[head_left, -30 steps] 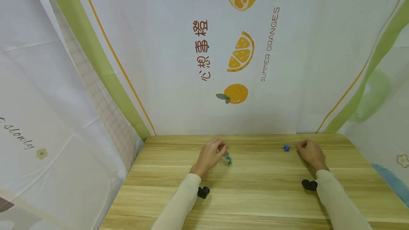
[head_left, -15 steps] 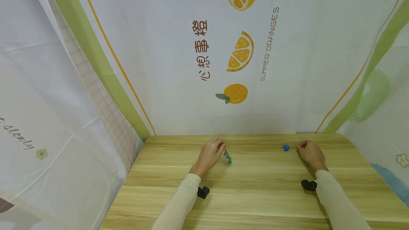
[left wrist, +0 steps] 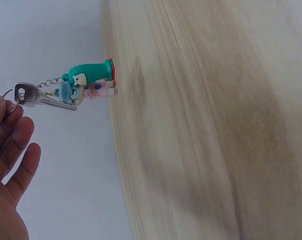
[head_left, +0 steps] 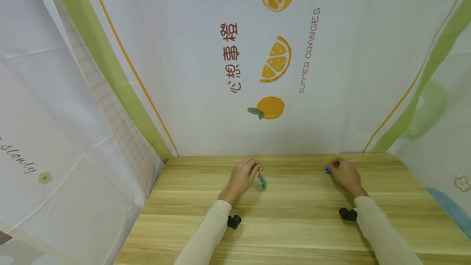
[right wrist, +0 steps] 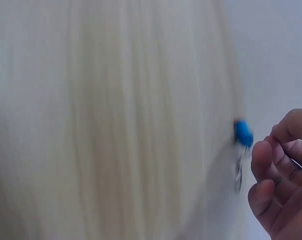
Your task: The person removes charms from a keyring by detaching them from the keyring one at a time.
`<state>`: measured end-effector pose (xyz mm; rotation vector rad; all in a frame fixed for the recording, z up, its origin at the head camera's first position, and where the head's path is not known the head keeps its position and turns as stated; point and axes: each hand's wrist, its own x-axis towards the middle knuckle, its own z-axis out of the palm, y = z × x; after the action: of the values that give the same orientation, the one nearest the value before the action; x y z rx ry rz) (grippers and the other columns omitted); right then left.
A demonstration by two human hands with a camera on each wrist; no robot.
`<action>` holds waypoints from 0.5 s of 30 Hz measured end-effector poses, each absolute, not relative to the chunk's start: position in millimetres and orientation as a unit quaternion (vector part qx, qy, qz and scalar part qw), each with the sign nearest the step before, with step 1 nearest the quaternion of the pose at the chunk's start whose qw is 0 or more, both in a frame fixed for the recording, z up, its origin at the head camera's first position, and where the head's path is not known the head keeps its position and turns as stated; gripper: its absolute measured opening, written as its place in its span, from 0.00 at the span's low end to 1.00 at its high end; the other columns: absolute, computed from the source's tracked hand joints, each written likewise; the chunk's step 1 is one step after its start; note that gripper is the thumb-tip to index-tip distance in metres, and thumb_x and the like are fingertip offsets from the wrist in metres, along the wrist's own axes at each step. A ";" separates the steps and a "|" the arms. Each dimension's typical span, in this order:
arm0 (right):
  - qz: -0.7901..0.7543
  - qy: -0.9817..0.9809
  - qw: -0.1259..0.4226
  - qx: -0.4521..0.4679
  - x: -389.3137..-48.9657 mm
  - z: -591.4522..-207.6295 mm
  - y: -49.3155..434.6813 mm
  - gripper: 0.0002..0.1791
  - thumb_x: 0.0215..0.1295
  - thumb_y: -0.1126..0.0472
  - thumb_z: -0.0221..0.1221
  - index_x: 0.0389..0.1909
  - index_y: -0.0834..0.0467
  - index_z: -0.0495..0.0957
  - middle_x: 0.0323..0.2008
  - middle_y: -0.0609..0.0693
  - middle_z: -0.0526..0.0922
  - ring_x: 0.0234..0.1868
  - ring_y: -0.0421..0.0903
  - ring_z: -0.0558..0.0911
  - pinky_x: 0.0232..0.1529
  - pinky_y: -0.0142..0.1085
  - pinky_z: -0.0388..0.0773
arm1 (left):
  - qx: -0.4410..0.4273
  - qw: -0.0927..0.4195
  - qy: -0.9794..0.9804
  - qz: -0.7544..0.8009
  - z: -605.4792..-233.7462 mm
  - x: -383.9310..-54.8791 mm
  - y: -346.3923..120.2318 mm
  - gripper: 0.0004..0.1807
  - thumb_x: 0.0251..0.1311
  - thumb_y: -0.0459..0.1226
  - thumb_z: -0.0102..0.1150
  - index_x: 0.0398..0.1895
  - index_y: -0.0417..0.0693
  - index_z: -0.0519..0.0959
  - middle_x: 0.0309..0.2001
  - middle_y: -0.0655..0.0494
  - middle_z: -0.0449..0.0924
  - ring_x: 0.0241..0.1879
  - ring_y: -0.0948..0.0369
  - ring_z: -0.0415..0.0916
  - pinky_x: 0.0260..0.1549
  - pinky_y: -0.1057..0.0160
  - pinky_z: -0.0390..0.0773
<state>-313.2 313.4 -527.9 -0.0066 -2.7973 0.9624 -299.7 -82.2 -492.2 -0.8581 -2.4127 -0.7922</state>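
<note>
My left hand (head_left: 243, 177) pinches a metal key ring by its edge. From the ring hang a silver key (left wrist: 28, 95) with a dark head, a short chain, a green figure charm (left wrist: 90, 74) and a small doll charm (left wrist: 98, 90) in pink and light blue. On the right, a small blue charm (head_left: 327, 169) lies near the table's far edge. In the right wrist view, thin metal links or rings (right wrist: 239, 175) trail from it, blurred. My right hand (head_left: 345, 173) is close beside it, thumb and fingertips together; whether they hold part of it is unclear.
The wooden tabletop (head_left: 287, 224) ends at a white cloth (head_left: 206, 134) printed with oranges and lettering. More cloth (head_left: 73, 134) hangs at the left side. Black wrist mounts (head_left: 234, 221) sit below both sleeves.
My right hand has moved left, from beside the thin metal part up to the blue charm. My left hand stays in place; its hanging charms have swung slightly.
</note>
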 end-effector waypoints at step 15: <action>0.321 -0.929 0.129 0.129 -316.6 -503.5 221.1 0.09 0.76 0.61 0.62 0.48 0.62 0.85 0.41 0.55 0.88 0.36 0.46 0.83 0.36 0.40 0.79 | -0.306 0.223 -0.880 -0.285 -493.8 -301.0 -80.4 0.09 0.80 0.38 0.57 0.47 0.45 0.86 0.42 0.55 0.89 0.39 0.62 0.86 0.39 0.67 0.85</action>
<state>-316.6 221.1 -503.5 0.3765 -2.7020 0.9340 -301.0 -80.4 -493.8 -0.8435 -2.4308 -0.7881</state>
